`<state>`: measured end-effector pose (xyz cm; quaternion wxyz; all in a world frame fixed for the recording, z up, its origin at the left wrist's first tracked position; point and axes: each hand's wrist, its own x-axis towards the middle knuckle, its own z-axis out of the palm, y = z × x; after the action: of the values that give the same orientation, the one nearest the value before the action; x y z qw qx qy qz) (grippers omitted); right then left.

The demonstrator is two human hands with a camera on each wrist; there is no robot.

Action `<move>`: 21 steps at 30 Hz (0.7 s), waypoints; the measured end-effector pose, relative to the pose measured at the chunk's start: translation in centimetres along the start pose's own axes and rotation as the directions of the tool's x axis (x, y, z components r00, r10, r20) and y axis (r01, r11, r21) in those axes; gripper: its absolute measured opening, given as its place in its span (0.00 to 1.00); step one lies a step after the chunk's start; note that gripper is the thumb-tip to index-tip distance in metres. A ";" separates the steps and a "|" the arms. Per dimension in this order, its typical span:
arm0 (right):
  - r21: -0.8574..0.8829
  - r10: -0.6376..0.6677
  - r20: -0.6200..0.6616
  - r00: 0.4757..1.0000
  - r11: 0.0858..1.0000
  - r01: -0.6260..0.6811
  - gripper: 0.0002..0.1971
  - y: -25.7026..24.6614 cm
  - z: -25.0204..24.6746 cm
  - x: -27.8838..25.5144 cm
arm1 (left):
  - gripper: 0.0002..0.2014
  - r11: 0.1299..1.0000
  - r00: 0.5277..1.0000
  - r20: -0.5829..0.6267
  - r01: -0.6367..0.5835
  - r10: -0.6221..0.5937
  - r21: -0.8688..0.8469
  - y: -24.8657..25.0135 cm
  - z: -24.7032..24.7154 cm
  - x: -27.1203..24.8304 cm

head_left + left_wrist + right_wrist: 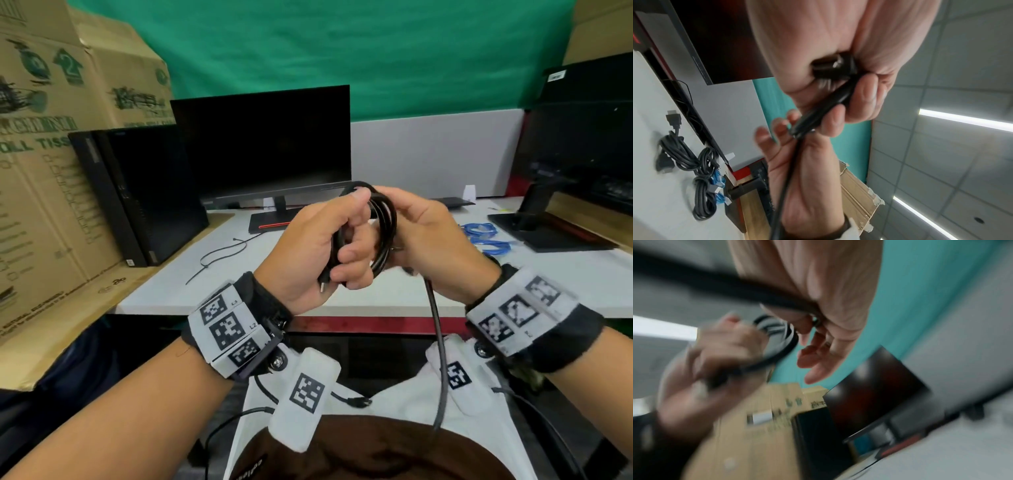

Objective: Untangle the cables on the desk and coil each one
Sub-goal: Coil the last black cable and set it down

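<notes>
Head view: left hand (318,250) curled tight around black cable (385,222) coil, held above desk (394,291); right hand (435,236) pinching loose tail. Left wrist view: thin, limp, probably light. Right wrist view: blurred; best gripped across gathered loops.

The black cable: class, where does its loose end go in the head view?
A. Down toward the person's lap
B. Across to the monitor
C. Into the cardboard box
A: from the coil that the left hand grips, the black cable drops below the desk edge toward the lap.
</notes>
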<state>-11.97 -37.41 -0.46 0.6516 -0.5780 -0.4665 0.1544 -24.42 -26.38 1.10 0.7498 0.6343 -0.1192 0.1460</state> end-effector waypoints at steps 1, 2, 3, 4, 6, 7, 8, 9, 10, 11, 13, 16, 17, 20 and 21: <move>-0.142 -0.018 -0.016 1.000 0.990 0.015 0.20 0.1 0.2 -0.1 | 0.19 0.999 0.999 0.002 -0.040 0.040 0.004 0.0 0.1 0.1; -0.266 -0.025 -0.017 1.000 0.964 0.020 0.23 0.4 0.4 -0.3 | 0.19 0.998 0.998 0.001 -0.069 0.069 0.000 0.0 0.2 0.2; -0.383 -0.013 0.003 1.000 0.924 0.013 0.24 0.6 0.6 -0.6 | 0.19 0.996 0.996 -0.008 -0.086 0.086 -0.003 0.1 0.2 0.3; -0.488 0.025 0.037 0.999 0.873 -0.004 0.22 0.9 0.9 -1.0 | 0.17 0.995 0.995 -0.027 -0.100 0.100 0.010 0.1 0.1 0.5; -0.615 0.137 0.130 0.982 0.788 -0.029 0.12 1.2 1.7 -1.8 | 0.12 0.984 0.983 -0.109 -0.136 0.148 0.113 0.4 -0.6 0.8; -0.652 0.186 0.188 0.965 0.758 -0.019 0.09 1.2 2.2 -2.3 | 0.09 0.971 0.970 -0.160 -0.152 0.182 0.183 0.5 -1.2 1.0; -0.690 0.225 0.241 0.944 0.724 0.004 0.10 1.0 2.7 -2.7 | 0.09 0.952 0.953 -0.209 -0.161 0.218 0.258 0.6 -1.7 1.1; -0.732 0.256 0.287 0.923 0.681 0.039 0.12 0.8 3.3 -3.1 | 0.12 0.923 0.936 -0.245 -0.158 0.253 0.350 0.4 -2.4 1.3; -0.766 0.271 0.327 0.906 0.637 0.086 0.13 0.3 3.7 -3.5 | 0.15 0.881 0.923 -0.259 -0.145 0.285 0.450 0.2 -3.1 1.4; -0.787 0.275 0.369 0.888 0.601 0.141 0.13 -0.4 4.0 -3.9 | 0.18 0.825 0.918 -0.253 -0.123 0.306 0.552 -0.1 -3.7 1.4; -0.793 0.266 0.425 0.865 0.570 0.214 0.12 -2.1 4.1 -4.5 | 0.22 0.706 0.932 -0.189 -0.091 0.309 0.702 -0.9 -4.6 1.1; -0.797 0.189 0.402 0.896 0.554 0.241 0.11 -4.7 3.4 -5.0 | 0.26 0.444 0.945 -0.082 -0.070 0.316 0.893 -1.9 -5.3 0.8; -0.802 0.157 0.379 0.912 0.548 0.239 0.13 -5.5 3.0 -4.9 | 0.28 0.375 0.945 -0.065 -0.063 0.320 0.925 -2.1 -5.4 0.7; -0.773 0.027 0.315 0.949 0.587 0.240 0.14 -7.1 1.9 -4.4 | 0.27 0.372 0.950 -0.119 0.003 0.289 0.928 -2.4 -5.9 0.4; -0.745 -0.040 0.286 0.957 0.619 0.249 0.14 -7.4 1.5 -4.1 | 0.25 0.440 0.951 -0.146 0.012 0.272 0.898 -2.5 -5.9 0.2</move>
<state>-17.76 -41.65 4.22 0.2888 -0.7381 -0.6081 -0.0451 -23.33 -20.94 -2.04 0.3009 0.8947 0.0291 0.3288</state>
